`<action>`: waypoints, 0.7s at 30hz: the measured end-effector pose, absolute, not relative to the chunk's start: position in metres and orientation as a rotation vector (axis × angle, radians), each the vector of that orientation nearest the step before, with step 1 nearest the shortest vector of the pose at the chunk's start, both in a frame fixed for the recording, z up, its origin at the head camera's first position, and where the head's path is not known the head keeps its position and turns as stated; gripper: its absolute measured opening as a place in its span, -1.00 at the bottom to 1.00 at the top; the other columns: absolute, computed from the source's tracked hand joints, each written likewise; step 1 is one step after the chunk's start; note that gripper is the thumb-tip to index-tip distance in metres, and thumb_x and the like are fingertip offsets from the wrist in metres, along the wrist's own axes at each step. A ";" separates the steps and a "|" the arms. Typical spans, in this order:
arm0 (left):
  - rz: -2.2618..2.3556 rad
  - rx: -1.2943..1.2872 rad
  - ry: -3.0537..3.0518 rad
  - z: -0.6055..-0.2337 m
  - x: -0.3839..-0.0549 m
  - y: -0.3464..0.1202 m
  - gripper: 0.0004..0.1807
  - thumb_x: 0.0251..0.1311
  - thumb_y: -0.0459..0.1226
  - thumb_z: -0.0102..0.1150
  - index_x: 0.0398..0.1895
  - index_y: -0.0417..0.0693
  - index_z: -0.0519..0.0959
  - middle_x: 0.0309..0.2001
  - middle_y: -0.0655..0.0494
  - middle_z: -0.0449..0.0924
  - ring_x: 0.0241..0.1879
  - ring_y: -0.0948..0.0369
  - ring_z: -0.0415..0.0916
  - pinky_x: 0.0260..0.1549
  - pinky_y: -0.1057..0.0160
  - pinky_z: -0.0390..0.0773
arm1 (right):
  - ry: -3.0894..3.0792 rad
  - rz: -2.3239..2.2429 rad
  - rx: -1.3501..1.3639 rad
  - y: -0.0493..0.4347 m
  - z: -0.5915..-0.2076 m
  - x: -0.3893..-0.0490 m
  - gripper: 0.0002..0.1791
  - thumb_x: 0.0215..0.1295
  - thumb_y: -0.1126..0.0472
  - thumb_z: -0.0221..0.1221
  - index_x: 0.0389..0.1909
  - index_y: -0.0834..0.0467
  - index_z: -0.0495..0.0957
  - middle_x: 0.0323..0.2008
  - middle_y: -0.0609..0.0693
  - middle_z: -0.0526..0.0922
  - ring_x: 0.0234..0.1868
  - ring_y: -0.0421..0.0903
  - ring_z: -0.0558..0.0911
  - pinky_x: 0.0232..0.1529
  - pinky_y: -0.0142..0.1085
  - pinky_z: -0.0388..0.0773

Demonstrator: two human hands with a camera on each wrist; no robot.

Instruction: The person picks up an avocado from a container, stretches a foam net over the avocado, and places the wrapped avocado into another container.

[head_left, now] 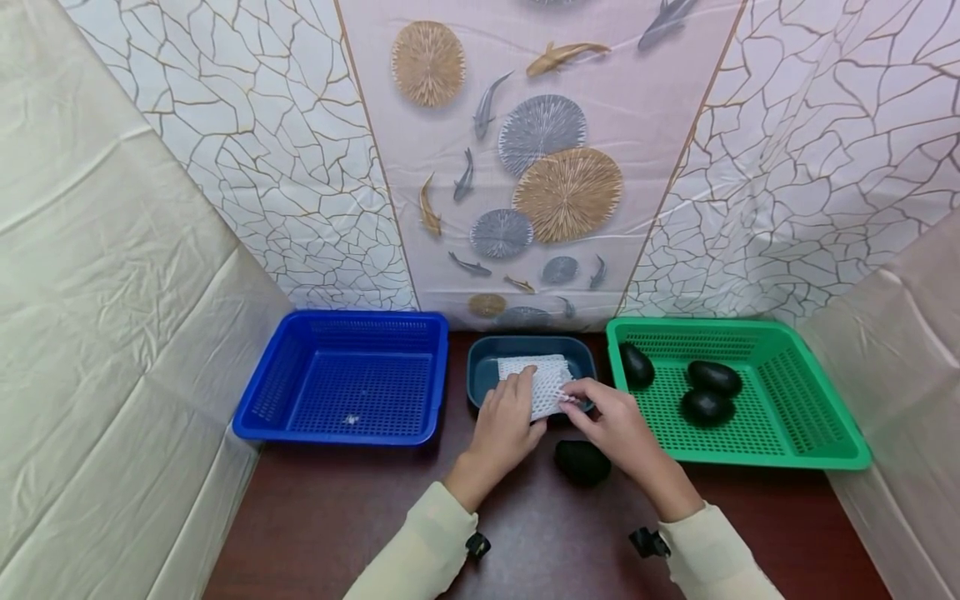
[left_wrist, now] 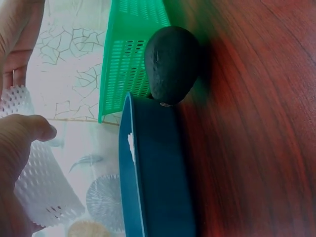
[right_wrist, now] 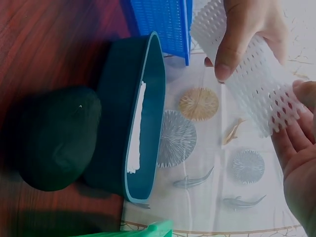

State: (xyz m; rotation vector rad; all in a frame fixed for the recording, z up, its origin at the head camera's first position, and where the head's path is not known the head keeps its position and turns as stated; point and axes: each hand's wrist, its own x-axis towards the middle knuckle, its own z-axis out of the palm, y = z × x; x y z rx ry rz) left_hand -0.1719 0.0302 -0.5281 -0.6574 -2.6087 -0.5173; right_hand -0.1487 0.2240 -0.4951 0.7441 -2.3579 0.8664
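A white foam net sleeve (head_left: 549, 400) is held up between my hands, above the dark teal tray (head_left: 476, 377). My left hand (head_left: 504, 423) grips its left part, thumb on the near face, as the right wrist view shows. At the sleeve's other end, my right hand (head_left: 617, 423) pinches the mesh edge between thumb and fingers. The sleeve looks flat, with small slits in the mesh (right_wrist: 264, 81). More white foam netting (right_wrist: 136, 136) lies inside the tray. On the table, just in front of the tray, sits a dark avocado (head_left: 582, 462), touched by neither hand.
To the right, a green basket (head_left: 757, 457) holds three dark avocados (head_left: 708, 407). A blue basket (head_left: 337, 438) stands at the left with a small white scrap (head_left: 350, 420) on its bottom. Patterned cloth (head_left: 517, 275) hangs behind them, and pale cloth walls flank the brown table (head_left: 540, 542).
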 end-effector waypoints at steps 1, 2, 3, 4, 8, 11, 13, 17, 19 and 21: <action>-0.528 -0.660 -2.612 -0.529 -0.172 0.030 -0.14 0.04 -0.11 0.53 0.38 -0.17 0.34 0.03 -0.05 0.64 -0.06 0.06 0.65 -0.24 0.10 0.62 | -2.355 0.870 0.744 0.225 -0.495 -0.148 -0.64 0.09 0.37 0.49 -0.08 0.14 0.66 -0.19 -0.03 0.76 -0.33 -0.24 0.68 -0.34 -0.49 0.59; -0.539 -0.662 -2.611 -0.530 -0.173 0.029 -0.14 0.03 -0.12 0.53 0.38 -0.17 0.34 0.03 -0.05 0.64 -0.06 0.06 0.65 -0.24 0.10 0.62 | -2.353 0.873 0.742 0.226 -0.494 -0.148 -0.61 0.09 0.37 0.49 -0.05 0.14 0.65 -0.16 -0.02 0.76 -0.34 -0.24 0.66 -0.33 -0.51 0.57; -0.547 -0.664 -2.609 -0.531 -0.174 0.029 -0.14 0.03 -0.12 0.53 0.38 -0.16 0.35 0.03 -0.04 0.64 -0.06 0.06 0.65 -0.24 0.10 0.61 | -2.350 0.878 0.741 0.227 -0.493 -0.147 -0.59 0.09 0.37 0.49 -0.01 0.15 0.65 -0.12 -0.01 0.76 -0.34 -0.24 0.65 -0.32 -0.54 0.54; -0.554 -0.667 -2.606 -0.532 -0.174 0.028 -0.14 0.02 -0.13 0.53 0.38 -0.16 0.35 0.03 -0.04 0.64 -0.06 0.06 0.64 -0.24 0.10 0.61 | -2.349 0.888 0.739 0.228 -0.492 -0.147 -0.56 0.10 0.37 0.49 0.03 0.16 0.64 -0.08 0.00 0.75 -0.29 -0.21 0.66 -0.25 -0.57 0.53; -0.579 -0.672 -2.588 -0.534 -0.176 0.024 -0.14 0.01 -0.14 0.54 0.37 -0.16 0.35 0.04 -0.03 0.63 -0.04 0.07 0.63 -0.24 0.11 0.61 | -2.365 0.928 0.722 0.236 -0.489 -0.143 -0.48 0.15 0.37 0.46 0.15 0.18 0.59 0.11 0.03 0.70 0.00 -0.07 0.69 0.13 -0.66 0.40; -0.596 -0.669 -2.584 -0.534 -0.177 0.020 -0.15 0.04 -0.14 0.53 0.38 -0.16 0.34 0.05 -0.03 0.62 -0.04 0.08 0.62 -0.22 0.12 0.61 | -2.384 0.940 0.704 0.241 -0.490 -0.140 -0.46 0.16 0.36 0.45 0.18 0.20 0.56 0.19 0.05 0.66 0.19 0.01 0.64 0.30 -0.66 0.28; -0.617 -0.668 -2.581 -0.533 -0.178 0.017 -0.17 0.06 -0.15 0.52 0.38 -0.16 0.34 0.05 -0.03 0.62 -0.05 0.08 0.61 -0.21 0.11 0.62 | -2.402 0.935 0.689 0.244 -0.493 -0.138 -0.45 0.16 0.35 0.45 0.19 0.21 0.54 0.22 0.06 0.63 0.21 0.02 0.62 0.31 -0.67 0.25; -0.655 -0.669 -2.579 -0.531 -0.179 0.011 -0.18 0.08 -0.17 0.50 0.39 -0.15 0.34 0.07 -0.03 0.61 -0.01 0.08 0.61 -0.18 0.08 0.63 | -2.462 0.916 0.650 0.247 -0.501 -0.133 -0.41 0.18 0.30 0.46 0.23 0.21 0.50 0.31 0.06 0.57 0.29 0.02 0.57 0.33 -0.68 0.18; -0.671 -0.673 -2.572 -0.530 -0.179 0.008 -0.18 0.08 -0.17 0.50 0.40 -0.14 0.33 0.09 -0.03 0.61 0.01 0.07 0.60 -0.16 0.07 0.63 | -2.492 0.908 0.632 0.248 -0.505 -0.130 -0.37 0.19 0.29 0.46 0.27 0.21 0.48 0.34 0.06 0.53 0.32 0.01 0.54 0.35 -0.69 0.14; -0.681 -0.681 -2.557 -0.529 -0.180 0.006 -0.18 0.08 -0.18 0.51 0.40 -0.14 0.34 0.11 -0.04 0.60 0.03 0.07 0.60 -0.15 0.07 0.63 | -2.508 0.914 0.631 0.248 -0.510 -0.127 -0.33 0.19 0.29 0.45 0.32 0.20 0.44 0.36 0.09 0.50 0.34 0.03 0.51 0.37 -0.68 0.10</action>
